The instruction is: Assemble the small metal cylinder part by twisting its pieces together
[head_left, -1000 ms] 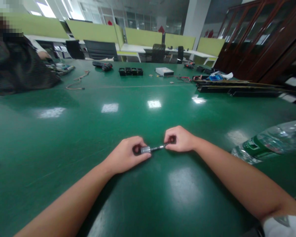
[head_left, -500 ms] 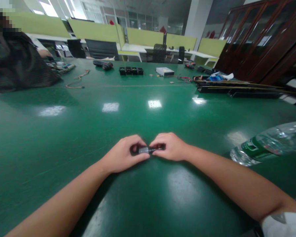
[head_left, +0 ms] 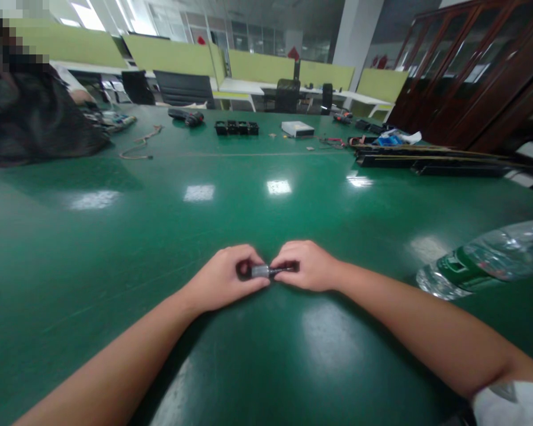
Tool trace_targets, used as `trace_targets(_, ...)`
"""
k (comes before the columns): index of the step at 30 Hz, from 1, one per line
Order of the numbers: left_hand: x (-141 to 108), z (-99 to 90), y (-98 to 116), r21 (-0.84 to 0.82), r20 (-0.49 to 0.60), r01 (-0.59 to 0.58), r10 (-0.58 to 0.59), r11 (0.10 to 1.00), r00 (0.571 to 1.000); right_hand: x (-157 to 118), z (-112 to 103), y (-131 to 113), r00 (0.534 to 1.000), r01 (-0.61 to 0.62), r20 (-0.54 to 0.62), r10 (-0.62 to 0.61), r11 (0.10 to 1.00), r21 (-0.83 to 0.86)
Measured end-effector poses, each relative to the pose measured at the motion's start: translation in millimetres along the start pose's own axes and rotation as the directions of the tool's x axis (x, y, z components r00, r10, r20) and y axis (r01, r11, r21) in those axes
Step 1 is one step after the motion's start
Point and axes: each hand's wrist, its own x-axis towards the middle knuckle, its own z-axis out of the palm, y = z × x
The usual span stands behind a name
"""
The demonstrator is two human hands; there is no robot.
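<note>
A small grey-and-black cylindrical piece lies level between my hands, low over the green table. Thumb and fingers of my left hand are closed round its thicker grey part. My right hand pinches the thin dark part on the right side. The fingertips of both hands almost meet. Fingers cover parts of the piece, and its exact kind is too small and blurred to make out.
A clear plastic bottle with a green label lies on its side at the right. Across the table are black fans, a grey metal box, a cable and long black rails. A person in dark clothing is at far left.
Hardly anything differs. Both hands keep their grip on the small cylindrical piece, and the whole view has shifted very slightly.
</note>
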Motion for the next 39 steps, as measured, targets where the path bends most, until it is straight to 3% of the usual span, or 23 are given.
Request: trace_targets(39, 0.7, -1.4, 2.6, 0.016, 0.0, -0.003, 0.003, 1.0, 1.0, 0.5, -0.2, -1.5, 1.0, 0.003, -0.017, -0.003, 1.0, 0.006)
